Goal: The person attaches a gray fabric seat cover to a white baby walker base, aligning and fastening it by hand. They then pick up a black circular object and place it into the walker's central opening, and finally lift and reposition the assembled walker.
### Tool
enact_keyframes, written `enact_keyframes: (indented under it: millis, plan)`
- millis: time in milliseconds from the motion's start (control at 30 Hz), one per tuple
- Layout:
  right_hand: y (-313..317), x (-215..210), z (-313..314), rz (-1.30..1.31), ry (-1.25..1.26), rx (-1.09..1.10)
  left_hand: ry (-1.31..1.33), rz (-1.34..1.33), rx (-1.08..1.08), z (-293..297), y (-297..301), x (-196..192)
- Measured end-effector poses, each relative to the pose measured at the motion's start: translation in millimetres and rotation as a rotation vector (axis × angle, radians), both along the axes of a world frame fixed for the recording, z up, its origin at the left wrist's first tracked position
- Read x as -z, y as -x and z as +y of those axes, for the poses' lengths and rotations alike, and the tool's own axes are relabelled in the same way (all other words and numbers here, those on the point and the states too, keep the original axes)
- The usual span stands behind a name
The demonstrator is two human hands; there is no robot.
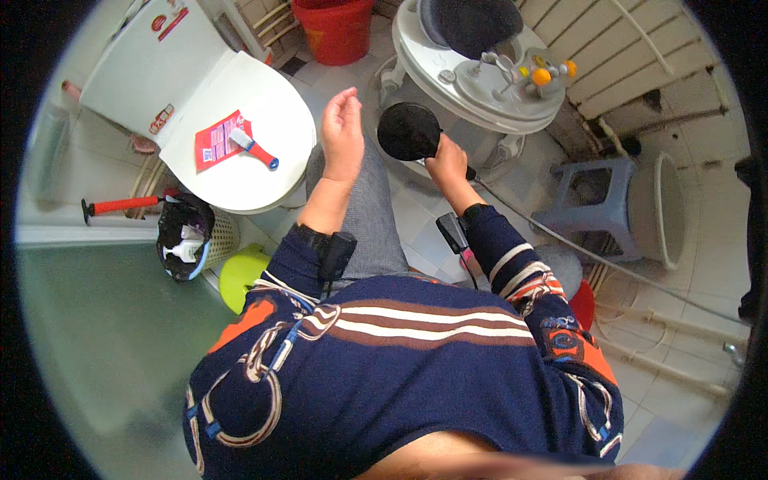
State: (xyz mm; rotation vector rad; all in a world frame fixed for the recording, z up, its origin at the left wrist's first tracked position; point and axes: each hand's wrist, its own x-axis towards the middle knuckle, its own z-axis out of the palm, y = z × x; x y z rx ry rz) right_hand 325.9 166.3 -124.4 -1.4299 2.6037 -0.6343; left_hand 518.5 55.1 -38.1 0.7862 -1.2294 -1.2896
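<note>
My right hand is wrapped round the handle of a black shower head with a broad round face. A grey hose runs from its handle off to the right. The shower head is in front of a white baby walker, overlapping its near left side in view. My left hand is raised above my knee, its fingers stretched out and nothing in it. To its left is the white toilet lid, shut, with a red packet and a brush with a red and blue handle lying on it.
A red bucket stands at the back. At the left are a lined waste bin, a red-handled pump-like tool and a green stool. A blue-grey stool and an upright white basin stand at the right.
</note>
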Motion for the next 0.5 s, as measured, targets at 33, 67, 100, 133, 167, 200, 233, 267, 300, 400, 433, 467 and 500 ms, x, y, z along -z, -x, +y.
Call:
enact_keyframes:
  millis: [33, 67, 100, 133, 167, 200, 233, 267, 300, 400, 433, 467, 500]
  plan:
    - [-1.2, -4.9, -2.4, -0.002, 0.023, -0.025, 0.0, -0.068, -0.024, -1.2, 0.2, 4.5]
    - [-2.3, -9.6, -4.5, -0.003, 0.033, -0.04, 0.021, -0.052, -0.047, -3.3, 2.8, 8.2]
    - [-3.7, -13.6, -6.6, 0.005, 0.049, -0.058, 0.049, -0.06, -0.043, -6.3, 3.7, 11.1]
    - [-5.1, -16.9, -8.9, 0.014, 0.046, -0.057, 0.012, -0.087, -0.028, -10.5, 5.6, 12.9]
    - [-6.2, -19.7, -11.5, 0.033, 0.049, -0.058, 0.122, -0.125, -0.065, -16.4, 10.0, 13.4]
    - [-6.6, -21.7, -12.1, 0.054, 0.049, -0.055, 0.198, -0.172, -0.097, -22.1, 16.9, 13.0]
    - [-7.4, -22.9, -13.5, 0.014, 0.015, -0.023, 0.272, -0.217, -0.127, -31.2, 23.5, 11.6]
    - [-7.3, -23.2, -13.3, 0.008, 0.015, -0.031, 0.476, -0.326, -0.175, -44.1, 32.2, 8.5]
    - [-7.4, -22.9, -12.1, 0.008, 0.015, -0.03, 0.593, -0.422, -0.146, -55.3, 42.0, 5.4]
    - [-4.5, -18.8, -3.9, 0.01, -0.04, -0.028, 0.867, -0.778, 0.027, -78.0, 76.4, -0.5]
    - [-2.3, -16.6, 1.0, 0.016, -0.029, -0.046, 0.952, -0.855, 0.118, -84.7, 89.9, -2.6]
    - [-0.6, -14.2, 6.2, 0.026, -0.007, -0.072, 1.034, -0.942, 0.219, -90.9, 102.6, -4.1]
    - [2.0, -11.5, 10.0, 0.078, -0.057, -0.084, 1.095, -1.011, 0.369, -96.2, 117.3, -6.0]
